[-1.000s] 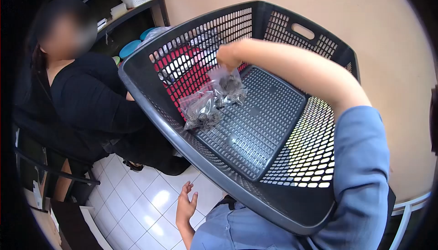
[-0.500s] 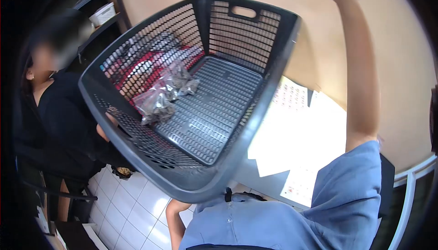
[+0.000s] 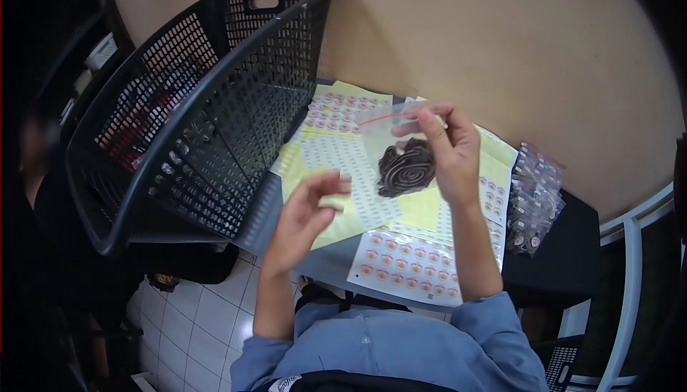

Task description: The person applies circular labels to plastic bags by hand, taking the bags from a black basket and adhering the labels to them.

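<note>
My right hand (image 3: 451, 152) pinches a clear zip bag (image 3: 401, 150) with a red seal line and a dark coiled item inside, holding it up over the sticker sheets (image 3: 408, 263) on the small table. My left hand (image 3: 306, 218) hovers just left of and below the bag, fingers spread, holding nothing. A black perforated plastic basket (image 3: 207, 105) stands tilted at the left of the table.
A pile of clear filled bags (image 3: 533, 199) lies at the table's right end. Yellow and white sticker sheets (image 3: 343, 148) cover the tabletop. A tan wall (image 3: 501, 41) is behind. A person in black sits at far left behind the basket. White tiled floor (image 3: 193, 320) is below.
My right hand left the basket, swung up and came down over the table holding a bag. My left hand rose from my lap toward the bag. The view turned from the basket to the table.
</note>
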The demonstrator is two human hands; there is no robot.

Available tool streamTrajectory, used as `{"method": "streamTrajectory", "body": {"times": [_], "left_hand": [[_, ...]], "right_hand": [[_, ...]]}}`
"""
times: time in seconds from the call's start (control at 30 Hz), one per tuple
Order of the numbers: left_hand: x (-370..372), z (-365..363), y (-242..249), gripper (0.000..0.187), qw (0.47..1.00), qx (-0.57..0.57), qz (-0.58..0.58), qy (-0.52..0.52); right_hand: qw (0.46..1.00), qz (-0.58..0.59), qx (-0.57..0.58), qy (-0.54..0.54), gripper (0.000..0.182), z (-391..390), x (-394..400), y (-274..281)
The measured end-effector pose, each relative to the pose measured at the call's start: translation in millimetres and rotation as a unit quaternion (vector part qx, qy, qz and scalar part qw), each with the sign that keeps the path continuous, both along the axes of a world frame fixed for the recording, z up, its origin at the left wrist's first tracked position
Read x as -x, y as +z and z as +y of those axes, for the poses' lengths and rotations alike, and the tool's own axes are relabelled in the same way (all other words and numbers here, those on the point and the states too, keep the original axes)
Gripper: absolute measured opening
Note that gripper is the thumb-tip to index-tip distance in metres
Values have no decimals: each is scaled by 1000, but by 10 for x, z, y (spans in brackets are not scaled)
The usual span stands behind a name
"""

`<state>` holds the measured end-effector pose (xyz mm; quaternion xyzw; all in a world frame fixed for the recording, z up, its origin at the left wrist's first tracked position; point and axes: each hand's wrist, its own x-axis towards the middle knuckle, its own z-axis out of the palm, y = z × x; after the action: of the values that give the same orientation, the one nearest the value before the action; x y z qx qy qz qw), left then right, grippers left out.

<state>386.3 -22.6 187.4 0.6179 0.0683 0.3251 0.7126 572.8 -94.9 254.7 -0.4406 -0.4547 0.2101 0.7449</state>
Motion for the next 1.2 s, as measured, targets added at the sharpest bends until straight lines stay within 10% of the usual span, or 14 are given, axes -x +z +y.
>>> {"method": "streamTrajectory", "body": {"times": [0.27, 1.2], "left_hand": [[-897, -246, 248, 13, 986, -10, -110, 125], [-866, 240, 262, 8, 965, -173, -118, 161]], "right_hand": [[999, 28, -15, 16, 10, -228, 24, -237], [998, -5, -27, -61, 6, 131, 221, -337]]}}
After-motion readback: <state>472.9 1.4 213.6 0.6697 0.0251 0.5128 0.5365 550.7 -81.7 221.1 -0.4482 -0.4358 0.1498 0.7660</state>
